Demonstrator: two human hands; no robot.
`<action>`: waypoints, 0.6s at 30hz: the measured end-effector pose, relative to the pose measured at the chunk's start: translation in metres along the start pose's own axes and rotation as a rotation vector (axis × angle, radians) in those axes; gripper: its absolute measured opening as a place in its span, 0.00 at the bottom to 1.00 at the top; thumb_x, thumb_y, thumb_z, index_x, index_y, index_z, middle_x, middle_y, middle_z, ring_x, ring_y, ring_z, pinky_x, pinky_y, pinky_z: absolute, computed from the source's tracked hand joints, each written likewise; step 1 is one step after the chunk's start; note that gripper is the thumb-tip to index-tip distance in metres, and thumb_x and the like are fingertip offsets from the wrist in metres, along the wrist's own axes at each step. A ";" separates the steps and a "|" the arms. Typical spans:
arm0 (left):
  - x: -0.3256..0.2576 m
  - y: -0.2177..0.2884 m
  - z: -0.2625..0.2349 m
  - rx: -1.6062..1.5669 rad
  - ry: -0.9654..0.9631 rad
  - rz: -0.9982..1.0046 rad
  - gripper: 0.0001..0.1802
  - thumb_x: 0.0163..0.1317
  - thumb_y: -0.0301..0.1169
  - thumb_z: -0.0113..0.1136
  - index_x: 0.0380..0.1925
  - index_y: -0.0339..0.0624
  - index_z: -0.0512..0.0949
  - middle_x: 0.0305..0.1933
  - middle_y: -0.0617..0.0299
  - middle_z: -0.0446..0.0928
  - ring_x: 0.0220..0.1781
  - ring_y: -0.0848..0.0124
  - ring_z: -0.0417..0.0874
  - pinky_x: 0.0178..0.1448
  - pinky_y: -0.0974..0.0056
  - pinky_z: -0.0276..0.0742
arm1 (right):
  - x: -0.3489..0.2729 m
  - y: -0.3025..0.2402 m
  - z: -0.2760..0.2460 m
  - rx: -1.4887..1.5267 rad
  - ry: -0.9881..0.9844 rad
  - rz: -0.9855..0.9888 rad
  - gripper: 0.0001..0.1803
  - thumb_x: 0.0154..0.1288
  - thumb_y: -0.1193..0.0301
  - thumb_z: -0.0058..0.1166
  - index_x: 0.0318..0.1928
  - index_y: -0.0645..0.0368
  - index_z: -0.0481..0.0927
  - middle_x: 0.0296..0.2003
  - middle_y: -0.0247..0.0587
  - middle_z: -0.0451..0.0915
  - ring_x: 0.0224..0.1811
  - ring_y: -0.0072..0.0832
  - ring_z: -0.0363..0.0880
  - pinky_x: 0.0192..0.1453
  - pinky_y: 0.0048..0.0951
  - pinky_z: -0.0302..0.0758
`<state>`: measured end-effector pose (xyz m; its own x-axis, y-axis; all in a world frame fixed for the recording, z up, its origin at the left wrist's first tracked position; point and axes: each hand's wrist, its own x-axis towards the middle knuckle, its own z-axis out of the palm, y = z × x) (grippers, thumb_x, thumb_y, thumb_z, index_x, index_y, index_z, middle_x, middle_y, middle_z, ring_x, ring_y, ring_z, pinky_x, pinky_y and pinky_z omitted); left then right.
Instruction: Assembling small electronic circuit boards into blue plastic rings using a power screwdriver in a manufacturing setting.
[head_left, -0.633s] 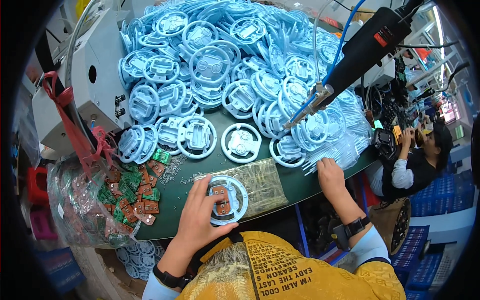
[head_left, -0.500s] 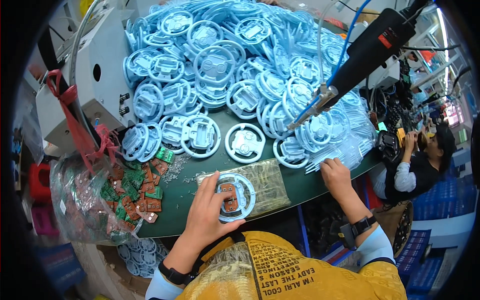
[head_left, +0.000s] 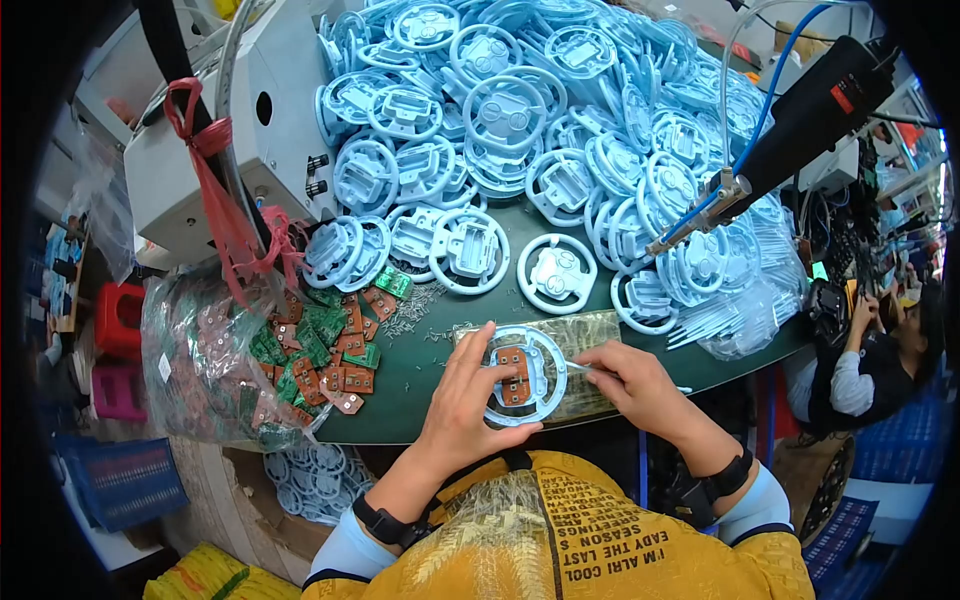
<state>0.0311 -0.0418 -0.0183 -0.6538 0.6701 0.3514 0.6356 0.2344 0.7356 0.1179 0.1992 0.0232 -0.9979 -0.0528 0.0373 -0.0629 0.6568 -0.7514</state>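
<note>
My left hand (head_left: 462, 400) presses on a light blue wheel-shaped plastic part (head_left: 528, 376) that lies on a clear pad (head_left: 590, 330) at the table's front edge. A small brown circuit board (head_left: 513, 362) sits in the part's middle. My right hand (head_left: 632, 382) pinches a thin white stick (head_left: 580, 368) at the part's right rim. A black electric screwdriver (head_left: 800, 125) with a blue hose hangs above the table to the right, untouched.
A big heap of blue wheel parts (head_left: 520, 110) covers the back of the green table (head_left: 420, 400). Green and brown circuit boards (head_left: 320, 345) spill from a clear bag (head_left: 200, 370) at left. A white machine (head_left: 240, 130) stands behind. Another person (head_left: 880, 350) works at right.
My right hand came in from the stick pile at the right to the blue part's rim, now holding a white stick. My left hand stayed on the part.
</note>
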 end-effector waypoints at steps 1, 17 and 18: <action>0.000 0.000 0.000 0.000 0.002 -0.002 0.38 0.36 0.42 0.83 0.47 0.39 0.76 0.71 0.35 0.62 0.71 0.37 0.64 0.73 0.42 0.60 | 0.002 -0.001 0.000 -0.001 -0.003 -0.001 0.14 0.61 0.79 0.59 0.48 0.60 0.80 0.35 0.44 0.80 0.36 0.40 0.80 0.37 0.34 0.77; 0.005 -0.003 0.004 0.009 -0.064 0.005 0.36 0.38 0.40 0.82 0.48 0.40 0.77 0.71 0.36 0.61 0.71 0.39 0.64 0.73 0.44 0.61 | 0.006 0.010 0.012 0.027 -0.044 0.082 0.09 0.58 0.78 0.62 0.40 0.61 0.80 0.33 0.43 0.76 0.35 0.41 0.79 0.38 0.36 0.75; 0.005 -0.003 0.004 0.015 -0.065 0.008 0.36 0.38 0.40 0.82 0.48 0.40 0.77 0.72 0.36 0.61 0.72 0.39 0.64 0.73 0.44 0.61 | 0.005 0.012 0.013 -0.004 -0.033 0.056 0.10 0.57 0.78 0.62 0.40 0.60 0.80 0.33 0.43 0.76 0.35 0.42 0.79 0.38 0.37 0.75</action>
<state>0.0276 -0.0365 -0.0214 -0.6206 0.7165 0.3186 0.6474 0.2388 0.7238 0.1122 0.1971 0.0061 -0.9988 -0.0406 -0.0267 -0.0069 0.6628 -0.7488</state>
